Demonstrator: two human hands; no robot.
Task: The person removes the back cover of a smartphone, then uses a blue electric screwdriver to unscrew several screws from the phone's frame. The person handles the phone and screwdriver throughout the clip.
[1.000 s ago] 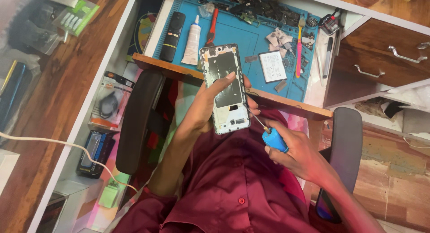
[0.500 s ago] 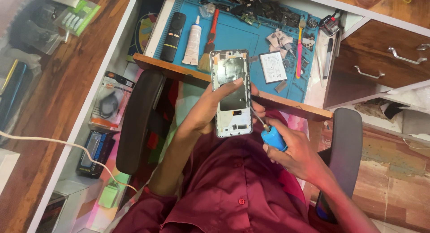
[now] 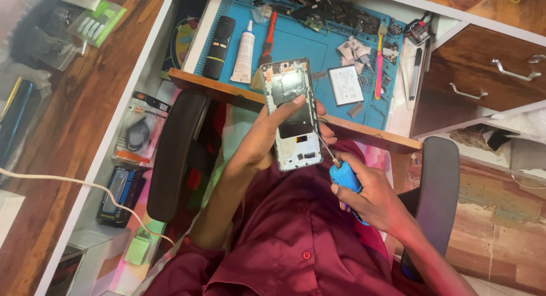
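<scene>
My left hand [image 3: 267,134] grips an opened smartphone [image 3: 289,111] with its back cover off, held upright over my lap, thumb pressed across its middle. My right hand [image 3: 372,202] is closed around a blue-handled screwdriver [image 3: 341,173]. The thin metal shaft points up and left, with its tip at the phone's right edge. Both hands hover just in front of the desk edge, above my maroon shirt.
A blue work mat [image 3: 318,51] on the desk holds a black remote [image 3: 219,40], a white glue tube [image 3: 245,44], a red-handled tool [image 3: 268,37], a flat battery [image 3: 346,85], a pink toothbrush [image 3: 378,65] and several small parts. Drawers [image 3: 495,74] stand at right, chair armrests [image 3: 176,153] on both sides.
The phone has shifted slightly right and tilted more upright. The screwdriver tip has come in against the phone's right edge.
</scene>
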